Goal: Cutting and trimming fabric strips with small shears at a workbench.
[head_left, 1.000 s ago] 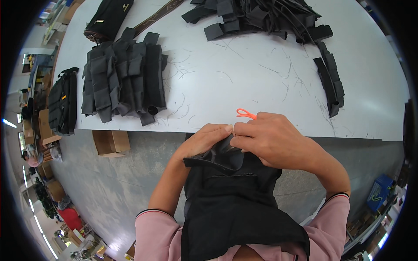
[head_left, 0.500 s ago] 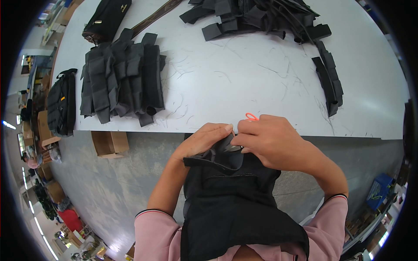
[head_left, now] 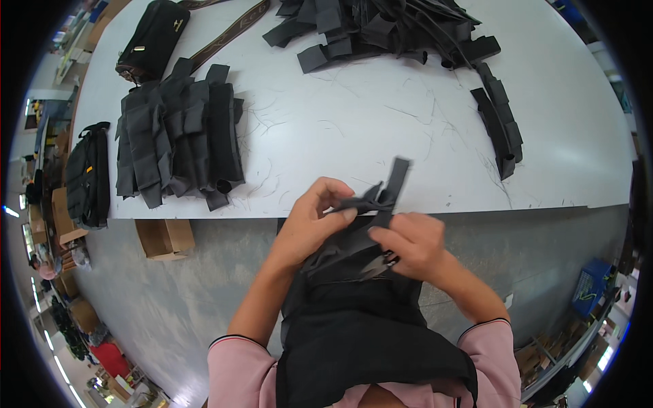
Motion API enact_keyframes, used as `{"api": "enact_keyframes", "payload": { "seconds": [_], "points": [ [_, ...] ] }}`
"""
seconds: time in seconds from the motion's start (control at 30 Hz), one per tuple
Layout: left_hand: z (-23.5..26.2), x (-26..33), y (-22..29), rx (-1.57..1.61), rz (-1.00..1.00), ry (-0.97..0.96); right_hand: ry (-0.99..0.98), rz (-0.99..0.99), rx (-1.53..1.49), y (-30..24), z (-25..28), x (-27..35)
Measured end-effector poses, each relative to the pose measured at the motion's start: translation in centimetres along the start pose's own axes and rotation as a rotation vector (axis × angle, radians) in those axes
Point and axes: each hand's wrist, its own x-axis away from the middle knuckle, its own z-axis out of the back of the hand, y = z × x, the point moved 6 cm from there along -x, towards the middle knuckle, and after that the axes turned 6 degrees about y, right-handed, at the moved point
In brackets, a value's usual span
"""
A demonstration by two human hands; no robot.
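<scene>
Dark grey fabric point(head_left: 396, 182), a narrow piece with one end standing up, is stretched between two bare hands just over the table's near edge, probably to keep it in plain sight and taut. The left hand point(head_left: 309, 221) pinches one side between thumb and fingers. The right hand point(head_left: 416, 245) grips the other side and also holds small scissors point(head_left: 375, 268), blades slanting down and leftward; tucked low like that, they seem to leave the thumb and fingertips free for the cloth. Motion blur hides how the piece is folded.

Beneath lies the wearer's black apron point(head_left: 371, 340). Beyond, loose threads point(head_left: 330, 126) litter the white table point(head_left: 320, 156). At left, similar grey strips point(head_left: 178, 136) lie roughly side by side, as if grouped for easy counting; at the far side sits a tangled dark heap point(head_left: 391, 34), and two strips point(head_left: 500, 122) lie apart at right. A black bag point(head_left: 151, 42) with a patterned strap point(head_left: 231, 34) rests in the far left corner, perhaps out of the way.
</scene>
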Motion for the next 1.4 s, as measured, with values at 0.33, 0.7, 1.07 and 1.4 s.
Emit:
{"api": "enact_keyframes", "payload": {
  "seconds": [0.33,0.7,1.07,1.4],
  "points": [
    [-1.1,1.3,-3.7,0.349,0.096,0.103,-0.042,-0.650,-0.462,3.4,-1.1,0.5],
    [-1.0,1.2,-3.2,0.336,-0.035,0.324,-0.070,-0.408,0.038,-0.2,1.4,-0.4],
    [-0.8,1.1,-3.3,0.324,-0.035,0.337,-0.160,-0.201,0.239,-1.6,-0.2,-1.2],
    [-0.9,0.8,-3.7,0.355,0.037,0.336,-0.192,-0.378,0.097,-0.9,0.2,-1.1]
  ]
}}
